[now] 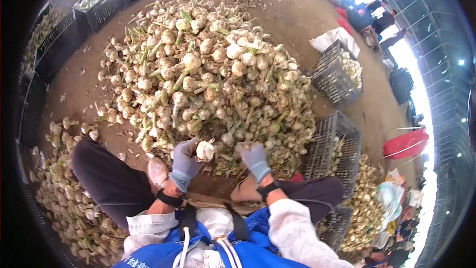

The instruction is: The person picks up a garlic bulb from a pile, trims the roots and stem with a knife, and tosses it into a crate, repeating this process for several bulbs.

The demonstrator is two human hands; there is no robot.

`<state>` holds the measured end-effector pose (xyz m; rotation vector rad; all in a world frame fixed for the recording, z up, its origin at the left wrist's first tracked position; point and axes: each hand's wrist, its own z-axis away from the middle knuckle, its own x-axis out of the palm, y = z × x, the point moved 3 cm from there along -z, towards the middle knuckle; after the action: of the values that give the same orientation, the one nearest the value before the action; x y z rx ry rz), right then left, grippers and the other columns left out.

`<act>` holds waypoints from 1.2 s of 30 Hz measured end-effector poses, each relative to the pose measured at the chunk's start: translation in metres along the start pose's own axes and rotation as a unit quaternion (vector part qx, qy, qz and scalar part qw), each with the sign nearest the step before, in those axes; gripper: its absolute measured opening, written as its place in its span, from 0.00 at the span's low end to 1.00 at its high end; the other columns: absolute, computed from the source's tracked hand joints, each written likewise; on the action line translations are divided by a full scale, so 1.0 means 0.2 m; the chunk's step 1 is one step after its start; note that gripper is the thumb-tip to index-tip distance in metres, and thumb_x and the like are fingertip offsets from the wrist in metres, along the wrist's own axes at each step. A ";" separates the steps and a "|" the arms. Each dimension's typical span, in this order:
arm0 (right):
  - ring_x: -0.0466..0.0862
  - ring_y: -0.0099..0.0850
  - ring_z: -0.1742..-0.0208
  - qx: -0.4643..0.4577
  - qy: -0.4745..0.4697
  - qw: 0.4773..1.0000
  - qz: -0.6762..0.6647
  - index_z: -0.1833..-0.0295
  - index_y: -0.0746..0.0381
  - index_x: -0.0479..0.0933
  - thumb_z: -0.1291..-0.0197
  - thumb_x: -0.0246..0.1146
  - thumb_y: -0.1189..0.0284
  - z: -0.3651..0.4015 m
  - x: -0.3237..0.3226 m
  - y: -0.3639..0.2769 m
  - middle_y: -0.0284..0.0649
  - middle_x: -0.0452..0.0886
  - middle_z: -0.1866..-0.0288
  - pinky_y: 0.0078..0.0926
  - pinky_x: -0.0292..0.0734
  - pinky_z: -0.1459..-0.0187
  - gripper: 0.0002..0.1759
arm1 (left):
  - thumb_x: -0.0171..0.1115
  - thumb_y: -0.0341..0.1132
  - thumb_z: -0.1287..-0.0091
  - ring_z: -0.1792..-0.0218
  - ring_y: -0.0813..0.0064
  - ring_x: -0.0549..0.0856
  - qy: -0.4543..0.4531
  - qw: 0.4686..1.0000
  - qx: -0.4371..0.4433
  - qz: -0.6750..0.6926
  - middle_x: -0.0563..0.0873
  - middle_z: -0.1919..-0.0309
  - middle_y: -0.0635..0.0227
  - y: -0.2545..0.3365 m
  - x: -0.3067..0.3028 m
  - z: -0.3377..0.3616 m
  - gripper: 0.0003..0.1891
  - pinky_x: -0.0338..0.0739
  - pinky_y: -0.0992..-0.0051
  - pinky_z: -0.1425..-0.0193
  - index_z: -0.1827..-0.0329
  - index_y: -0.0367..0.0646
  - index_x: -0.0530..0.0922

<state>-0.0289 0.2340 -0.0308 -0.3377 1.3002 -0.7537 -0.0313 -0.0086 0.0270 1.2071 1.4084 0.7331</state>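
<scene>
My left hand [186,160], in a grey glove, grips a whitish garlic bulb [205,151] at its fingertips. A short distance to its right, my right hand [254,158], gloved too, has its fingers curled; what they hold, if anything, is too small to make out. Just beyond both hands rises a large heap of garlic bulbs [198,69], many with cut stems and dirt on them. Loose peelings and leaves lie at the near foot of the heap.
Black crates stand along the left, one of them a crate [101,12] with pale garlic. To the right are a grey crate [332,144] and a filled crate [337,72]. More garlic [74,208] lies by my left leg. Farther right are a red sack [405,143] and other people.
</scene>
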 end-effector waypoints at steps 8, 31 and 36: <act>0.71 0.14 0.73 -0.117 0.005 0.871 -0.478 0.57 0.67 0.80 0.41 0.63 0.68 0.24 0.04 -0.40 0.26 0.77 0.72 0.14 0.67 0.72 0.13 | 0.61 0.25 0.56 0.47 0.62 0.75 0.227 0.954 0.099 -0.169 0.79 0.53 0.63 0.19 0.01 -0.04 0.20 0.67 0.66 0.40 0.55 0.45 0.78; 0.79 0.49 0.52 0.056 -0.161 0.938 0.303 0.56 0.59 0.80 0.49 0.57 0.62 -0.22 -0.18 0.13 0.53 0.80 0.59 0.40 0.75 0.53 0.17 | 0.45 0.42 0.30 0.62 0.77 0.82 0.214 0.839 -0.155 0.475 0.81 0.66 0.65 0.04 -0.19 -0.09 0.14 0.77 0.79 0.61 0.56 0.42 0.75; 0.82 0.46 0.61 -0.112 0.276 0.955 0.011 0.56 0.61 0.79 0.47 0.61 0.61 -0.46 -0.44 -0.41 0.49 0.82 0.64 0.37 0.76 0.61 0.17 | 0.56 0.34 0.37 0.76 0.80 0.76 0.205 0.603 0.100 0.765 0.74 0.73 0.70 0.10 -1.25 0.12 0.22 0.75 0.79 0.67 0.40 0.38 0.64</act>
<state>-0.1478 0.2500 0.0606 -0.3011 1.9244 -0.7074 -0.0288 -0.2426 0.1221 2.4905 0.3672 2.1404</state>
